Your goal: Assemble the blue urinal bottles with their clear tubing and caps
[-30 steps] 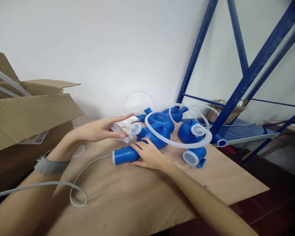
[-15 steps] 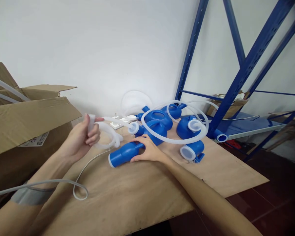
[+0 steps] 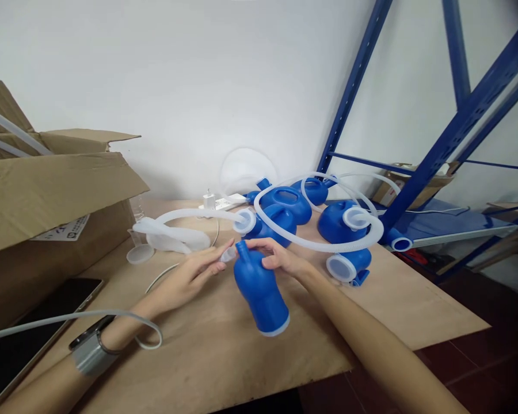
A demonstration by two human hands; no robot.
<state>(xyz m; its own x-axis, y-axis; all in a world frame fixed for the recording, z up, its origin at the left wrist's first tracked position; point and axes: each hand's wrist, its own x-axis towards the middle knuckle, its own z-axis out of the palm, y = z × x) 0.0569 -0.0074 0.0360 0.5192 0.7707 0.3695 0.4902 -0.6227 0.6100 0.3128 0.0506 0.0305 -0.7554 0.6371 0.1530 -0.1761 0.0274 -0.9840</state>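
My right hand grips the neck and handle area of a blue bottle, whose white-rimmed base points toward me. Just left of the bottle's narrow spout, my left hand pinches a small translucent cap; cap and spout are apart. Behind my hands several blue bottles lie together, one with a white cap joined to a clear hose. The hose lies coiled at the left, beside a loose translucent funnel-shaped piece.
An open cardboard box stands at the left, with a dark tablet near it. A power strip lies by the wall. Blue shelving rises at the right. A pale cable loops above my left forearm.
The bottle has turned so its spout faces my left hand. My left hand has let go of the hose, moved right and now holds the small cap. The view has shifted slightly.
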